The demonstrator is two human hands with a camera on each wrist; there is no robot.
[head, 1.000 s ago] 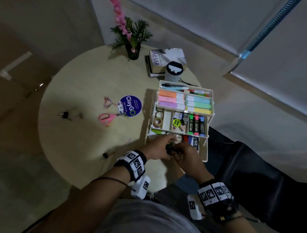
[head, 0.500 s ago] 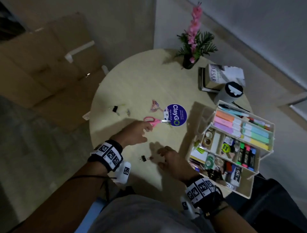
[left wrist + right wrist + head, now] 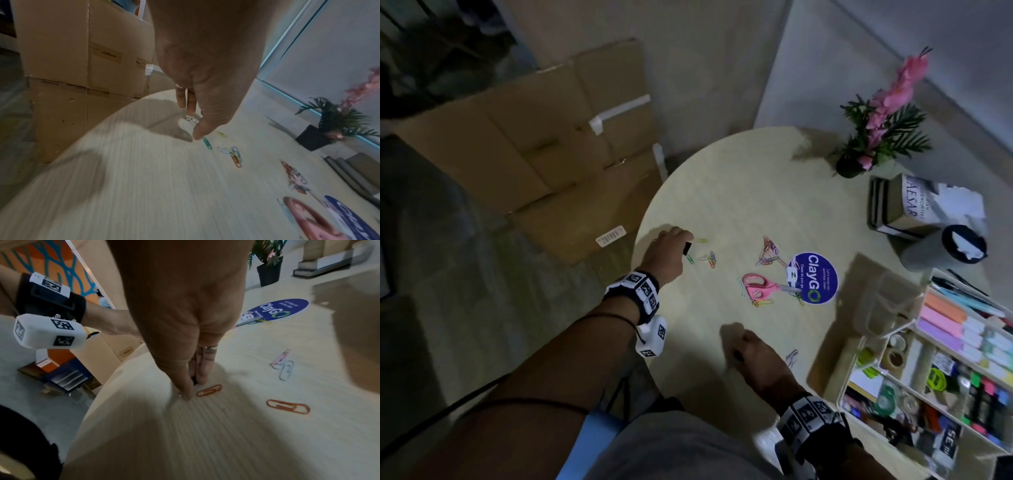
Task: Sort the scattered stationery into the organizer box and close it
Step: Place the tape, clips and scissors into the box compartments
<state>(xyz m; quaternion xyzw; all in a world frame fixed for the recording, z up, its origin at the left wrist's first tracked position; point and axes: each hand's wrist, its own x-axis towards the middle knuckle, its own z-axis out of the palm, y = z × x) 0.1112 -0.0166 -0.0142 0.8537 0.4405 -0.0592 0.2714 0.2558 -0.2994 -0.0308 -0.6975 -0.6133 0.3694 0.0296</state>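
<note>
My left hand (image 3: 681,245) is at the table's far left edge and pinches a small black binder clip (image 3: 687,247); in the left wrist view its fingers (image 3: 190,105) and thumb hold the clip's wire handle (image 3: 190,119) on the tabletop. My right hand (image 3: 739,353) is near the front edge and pinches another black binder clip (image 3: 193,381) against the table, mostly hidden by the fingers. The white tiered organizer box (image 3: 846,383) stands open at the right, filled with markers, tape and notes. Pink scissors (image 3: 758,286) and coloured paper clips (image 3: 709,258) lie loose.
A round light wooden table (image 3: 722,192) carries a blue ClayGO sticker (image 3: 813,277), a potted pink flower (image 3: 851,166), stacked books (image 3: 904,209) and a grey cup (image 3: 941,250). More paper clips (image 3: 768,251) lie by the sticker. Cardboard boxes (image 3: 544,147) stand left of the table.
Both hands left the organizer box and moved out over the table. The left hand went to the far-left binder clip, the right hand closed on the clip near the front edge.
</note>
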